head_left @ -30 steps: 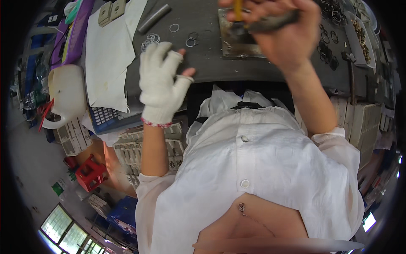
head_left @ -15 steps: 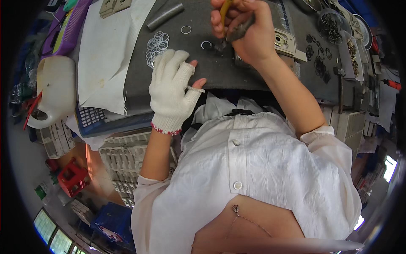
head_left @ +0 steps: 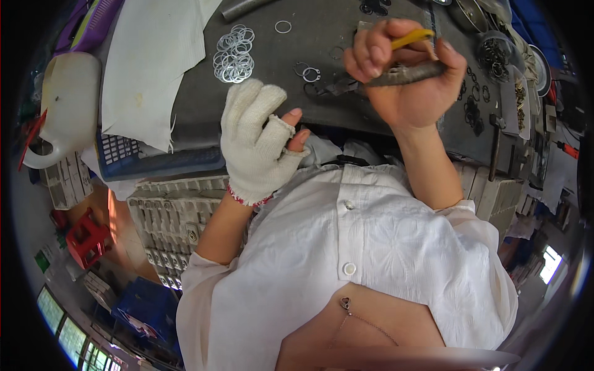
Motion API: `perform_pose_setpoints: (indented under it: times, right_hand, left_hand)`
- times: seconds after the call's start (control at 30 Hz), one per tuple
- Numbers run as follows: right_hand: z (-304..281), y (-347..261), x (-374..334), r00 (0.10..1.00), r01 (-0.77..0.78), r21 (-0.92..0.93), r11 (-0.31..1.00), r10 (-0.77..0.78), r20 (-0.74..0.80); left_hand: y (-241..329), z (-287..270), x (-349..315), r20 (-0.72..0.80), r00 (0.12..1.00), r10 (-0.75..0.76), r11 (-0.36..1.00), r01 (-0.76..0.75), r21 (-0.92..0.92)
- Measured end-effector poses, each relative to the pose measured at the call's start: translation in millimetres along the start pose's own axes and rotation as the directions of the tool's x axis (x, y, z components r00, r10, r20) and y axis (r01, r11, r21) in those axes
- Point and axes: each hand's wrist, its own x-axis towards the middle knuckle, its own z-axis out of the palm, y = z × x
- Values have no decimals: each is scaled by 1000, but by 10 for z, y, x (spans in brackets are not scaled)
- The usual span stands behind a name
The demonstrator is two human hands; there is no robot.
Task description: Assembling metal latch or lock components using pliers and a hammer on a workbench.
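My right hand is wrapped round a pair of pliers, with one yellow handle and one worn grey-brown handle spread apart. The dark plier jaws point left, low over the dark worktop. Just beyond the tip lie a few loose snap rings. My left hand, in a white knit glove with bare thumb and forefinger tips, hovers by the near table edge, fingers stretched and holding nothing. Past its fingertips sits a pile of silver rings; a single ring lies apart.
A white sheet covers the table's left part, beside a cream plastic jug and a blue basket. A metal tube lies at the far side. Black rings and a bowl of dark parts are at right.
My right hand has moved right and nearer with the pliers, and the handles show wider apart. My left hand sits slightly farther right and nearer, its fingers still stretched. The whole view has shifted.
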Motion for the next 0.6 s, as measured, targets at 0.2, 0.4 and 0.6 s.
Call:
perform_pose_setpoints:
  times: [0.2,0.4,0.6]
  right_hand:
    - [95,85,-120,991,-74,-116,990,61,-118]
    - [272,107,-121,869,-21,-198,980,-80,-488]
    - [-15,209,-249,905,-24,-173,985,-52,-421]
  left_hand:
    - [21,47,109,112,993,31,1000,-31,-4]
    - [24,120,75,261,965,-21,989,-17,145]
    - [8,152,28,228,974,1,986,-39,164]
